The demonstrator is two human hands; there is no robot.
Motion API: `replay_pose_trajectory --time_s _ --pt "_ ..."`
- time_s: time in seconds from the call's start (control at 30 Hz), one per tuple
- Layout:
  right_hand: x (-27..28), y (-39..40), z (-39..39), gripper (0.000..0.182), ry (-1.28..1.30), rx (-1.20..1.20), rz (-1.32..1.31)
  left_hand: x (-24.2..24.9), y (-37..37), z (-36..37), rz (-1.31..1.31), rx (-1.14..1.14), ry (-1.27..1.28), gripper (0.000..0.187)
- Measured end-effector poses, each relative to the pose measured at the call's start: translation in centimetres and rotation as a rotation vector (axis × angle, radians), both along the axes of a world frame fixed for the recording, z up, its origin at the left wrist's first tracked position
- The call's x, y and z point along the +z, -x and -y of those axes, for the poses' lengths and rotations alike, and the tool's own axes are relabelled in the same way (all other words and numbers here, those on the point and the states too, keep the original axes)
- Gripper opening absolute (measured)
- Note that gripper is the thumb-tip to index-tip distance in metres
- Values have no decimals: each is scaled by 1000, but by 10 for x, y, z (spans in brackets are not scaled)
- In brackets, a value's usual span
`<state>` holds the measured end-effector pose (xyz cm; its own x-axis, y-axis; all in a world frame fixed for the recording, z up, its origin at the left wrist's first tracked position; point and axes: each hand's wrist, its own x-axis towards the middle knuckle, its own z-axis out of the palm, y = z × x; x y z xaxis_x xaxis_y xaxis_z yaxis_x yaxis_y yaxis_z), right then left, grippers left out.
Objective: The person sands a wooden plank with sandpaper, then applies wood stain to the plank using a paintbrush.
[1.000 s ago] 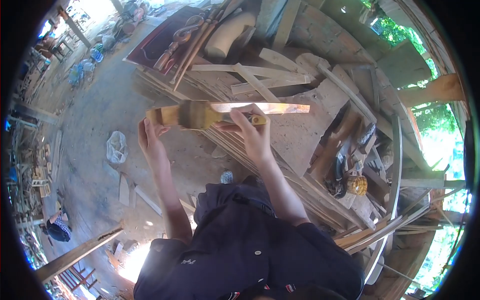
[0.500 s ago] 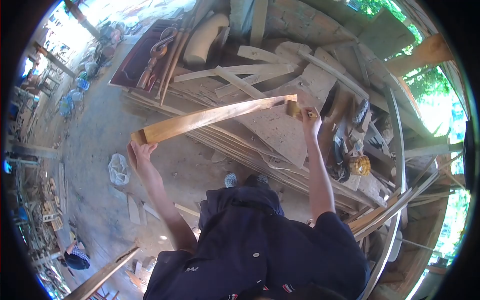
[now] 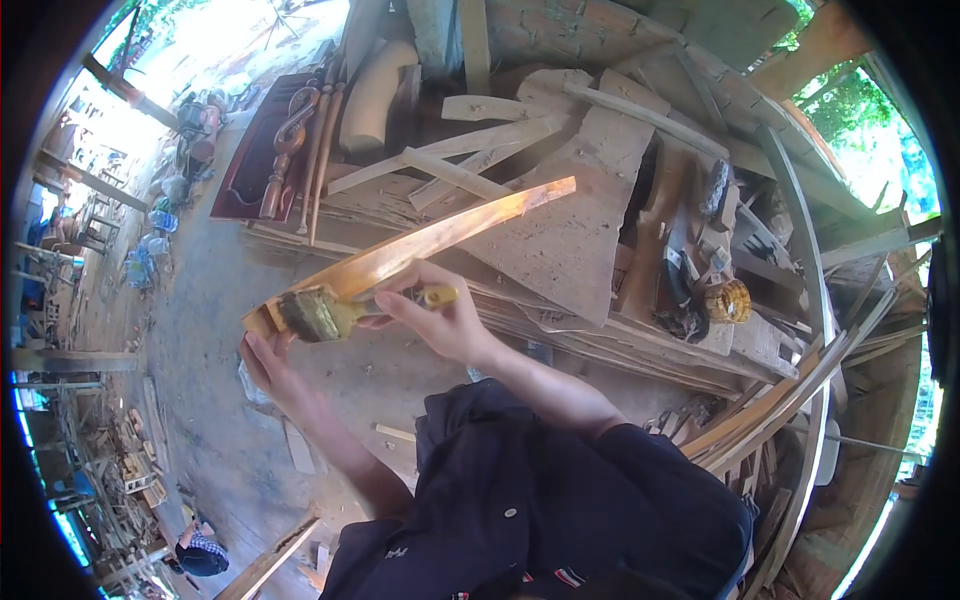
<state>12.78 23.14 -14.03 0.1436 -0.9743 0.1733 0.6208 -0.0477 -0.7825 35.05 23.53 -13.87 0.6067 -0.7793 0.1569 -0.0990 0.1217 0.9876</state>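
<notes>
A long, curved wooden slat [image 3: 430, 240] with a shiny, wet-looking surface slants up to the right in front of me. My left hand [image 3: 272, 362] grips its near left end from below. In my right hand [image 3: 440, 318] is a paintbrush [image 3: 328, 314], held by its yellowish handle. Its wide, dark bristles lie against the slat's left end, close to my left fingers. On the bench at the right stands a small tub [image 3: 727, 301] of amber colour, apart from both hands.
Stacked boards [image 3: 560, 270] form a dusty bench ahead, with loose wood strips [image 3: 455, 172] on it. A carved dark panel [image 3: 255, 165] with turned pieces lies at the back left. Long planks [image 3: 790, 400] lean at the right. Another person [image 3: 203, 550] is at the lower left.
My right hand has brought the paintbrush from the slat's far right end to its left end. The slat now slants more steeply, its left end lower. My left hand keeps its hold.
</notes>
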Motion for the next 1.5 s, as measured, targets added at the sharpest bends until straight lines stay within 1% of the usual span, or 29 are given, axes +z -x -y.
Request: replay_pose_trajectory --time_s 0.03,0.13,0.2,0.27,0.33,0.4,0.53,0.6,0.67,0.77,0.8,0.83,0.87,0.9,0.93,1.0,1.03,1.07,1.1,1.13,1.17,1.2,1.23,1.27,1.3,1.33,1.4,1.43,1.5 --pt "-9 7 11 14 19 40 24 -4 -1 1 5 3 1 54" --pt "-40 34 28 13 -3 35 17 -17 -9 5 38 57 12 56" --pt "-58 70 34 16 -25 35 -6 -19 -6 6 8 79 24 59" --pt "-75 113 43 15 -107 -80 -98 -16 -1 5 24 100 1 60" --pt "-100 160 55 16 -174 -185 -122 -13 5 7 44 121 -23 62" --pt "-138 211 69 16 -243 -260 -186 -10 10 9 34 118 7 62" --pt "-208 308 96 15 -257 -394 -207 -26 -2 12 63 159 27 60" --pt "-226 351 109 13 -282 -429 -195 -31 -7 10 82 147 62 63" --pt "-234 382 124 14 -292 -432 -161 -20 8 12 95 188 52 63" --pt "-250 427 149 13 -355 -425 -268 -14 15 10 81 231 44 64" --pt "-258 439 156 14 -337 -470 -309 -13 15 8 55 232 40 64" --pt "-259 453 162 14 -327 -497 -450 -10 20 7 63 234 40 64" --pt "-260 465 166 15 -315 -523 -593 -8 25 5 10 247 34 64" --pt "-262 473 171 14 -346 -598 -809 -6 30 3 -45 261 30 64" --pt "-259 473 174 14 -343 -593 -805 -7 30 0 -41 266 32 64" --pt "-236 465 174 9 -81 -610 -899 -11 24 -6 -123 182 133 60" --pt "-207 450 168 9 20 -551 -1073 -9 26 -10 -119 188 129 60" --pt "-192 437 162 10 132 -479 -1129 -6 30 -13 -207 157 162 56" --pt "-168 417 154 12 329 -494 -1168 -4 34 -15 -295 125 198 53" --pt "-142 395 143 12 269 -390 -1183 -4 37 -16 -295 132 201 53" --pt "-134 378 136 11 237 -332 -1174 -3 40 -19 -294 37 228 51" --pt "-113 360 126 10 330 -369 -1142 -2 43 -21 -293 -56 254 48" --pt "-95 344 118 10 316 -296 -1042 0 46 -23 -291 -46 255 48" --pt "-83 325 108 11 301 -285 -954 3 50 -23 -309 -34 263 47" --pt "-74 309 99 11 241 -174 -909 7 56 -22 -327 -22 273 46" --pt "-47 292 88 10 256 -120 -853 12 66 -22 -324 -11 275 46" --pt "-52 240 75 9 237 -38 -566 21 92 -19 -85 120 221 38" --pt "-27 223 68 9 268 -21 -542 24 98 -19 -81 134 223 38" --pt "-5 180 55 9 240 62 -360 29 105 -20 -78 160 223 34"
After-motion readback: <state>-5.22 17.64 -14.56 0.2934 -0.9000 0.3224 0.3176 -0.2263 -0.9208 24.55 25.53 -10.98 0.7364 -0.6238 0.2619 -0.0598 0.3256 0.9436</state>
